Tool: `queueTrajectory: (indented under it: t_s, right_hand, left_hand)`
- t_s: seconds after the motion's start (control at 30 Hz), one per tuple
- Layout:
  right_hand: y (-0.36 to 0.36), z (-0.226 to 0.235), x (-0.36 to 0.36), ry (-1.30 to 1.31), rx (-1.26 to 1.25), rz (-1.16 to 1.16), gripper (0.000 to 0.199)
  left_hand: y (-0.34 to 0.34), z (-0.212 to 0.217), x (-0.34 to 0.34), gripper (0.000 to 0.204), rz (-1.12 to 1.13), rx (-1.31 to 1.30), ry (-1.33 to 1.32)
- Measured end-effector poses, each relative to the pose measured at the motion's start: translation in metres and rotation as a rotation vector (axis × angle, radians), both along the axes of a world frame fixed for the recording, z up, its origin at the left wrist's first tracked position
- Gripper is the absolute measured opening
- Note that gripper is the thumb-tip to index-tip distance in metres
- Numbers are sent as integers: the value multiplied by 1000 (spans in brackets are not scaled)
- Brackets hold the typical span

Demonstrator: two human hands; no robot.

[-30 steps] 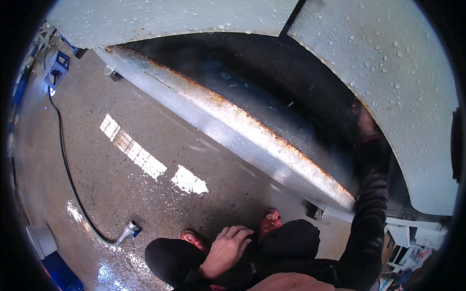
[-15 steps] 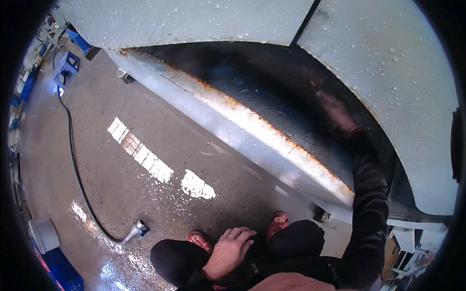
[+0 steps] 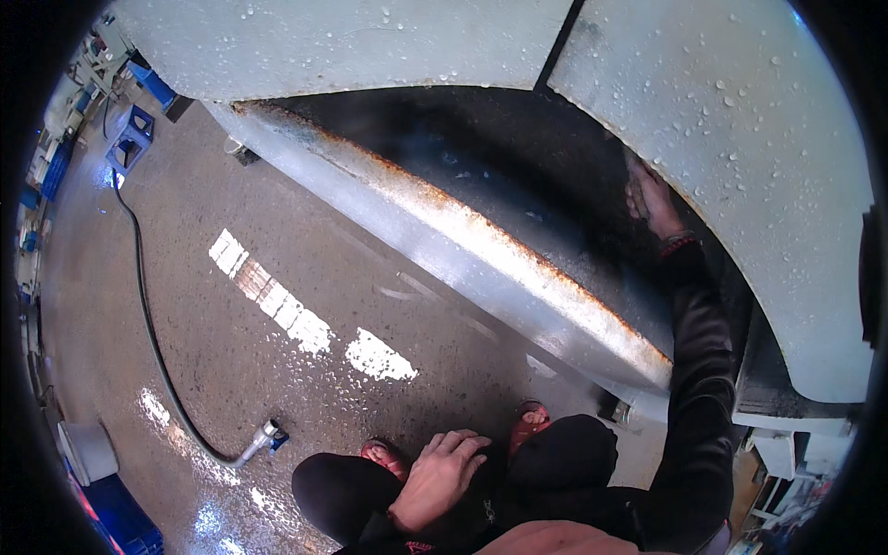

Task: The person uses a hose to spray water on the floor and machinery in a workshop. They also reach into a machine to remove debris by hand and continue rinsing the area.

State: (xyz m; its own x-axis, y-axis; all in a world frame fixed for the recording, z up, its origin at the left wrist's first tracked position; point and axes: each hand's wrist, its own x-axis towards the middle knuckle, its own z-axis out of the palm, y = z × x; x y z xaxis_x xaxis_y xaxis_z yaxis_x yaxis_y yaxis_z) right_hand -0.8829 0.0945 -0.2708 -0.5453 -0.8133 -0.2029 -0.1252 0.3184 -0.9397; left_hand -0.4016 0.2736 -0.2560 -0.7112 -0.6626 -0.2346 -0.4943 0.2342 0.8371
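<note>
Clock positions refer to the view as a whole, its centre serving as the hub. The recess [image 3: 546, 185], deep in shadow, opens from the centre toward 1 and 2 o'clock. It is bounded by the left panel [image 3: 351, 46] at 11, the right panel [image 3: 731, 157] at 2, and below by the ledge [image 3: 467, 236], a pale, slanting strip with a rust-brown rim that runs from 10 to 4. Both panels are pale grey and beaded with drops; a dark slit [image 3: 560, 42] parts them near 1. The right hand [image 3: 653, 199] lies within the recess at 2, just beside the curved edge of the right panel, its fingers partly curled; whether it grips anything, or touches that edge, cannot be told. Its black sleeve [image 3: 703, 342] passes the lower end of the ledge at 4, with a red band [image 3: 678, 243] at the wrist. The left hand [image 3: 442, 476] rests at 6 on the lap, back upward, fingers together and loosely bent, with nothing seen in its hold. Red sandals [image 3: 530, 418] show at 5 and between 6 and 7. On the wet floor [image 3: 185, 259], a black hose [image 3: 145, 305] curves from near a blue stool [image 3: 129, 139] at 10 to a metal nozzle [image 3: 254, 444] between 7 and 8. A grey tub [image 3: 88, 451] stands at 8, beside a blue crate [image 3: 120, 518].
</note>
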Motion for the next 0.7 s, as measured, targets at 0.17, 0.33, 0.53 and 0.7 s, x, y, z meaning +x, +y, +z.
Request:
queueTrajectory:
  t_s: [0.17,0.33,0.53,0.7]
  right_hand:
    - [13,13,28,-116,406,202,40]
    - [73,23,-24,-106,508,235,44]
    - [119,-28,-126,-172,-102,-137,45]
    - [43,-51,-59,-22,158,21,45]
  left_hand:
    - [0,0,-1,26,-27,-28,-29]
    - [-1,0,2,26,-7,-8,-1]
    - [-5,-1,2,25,-37,-2,4]
    - [-5,0,0,26,-20,-17,2]
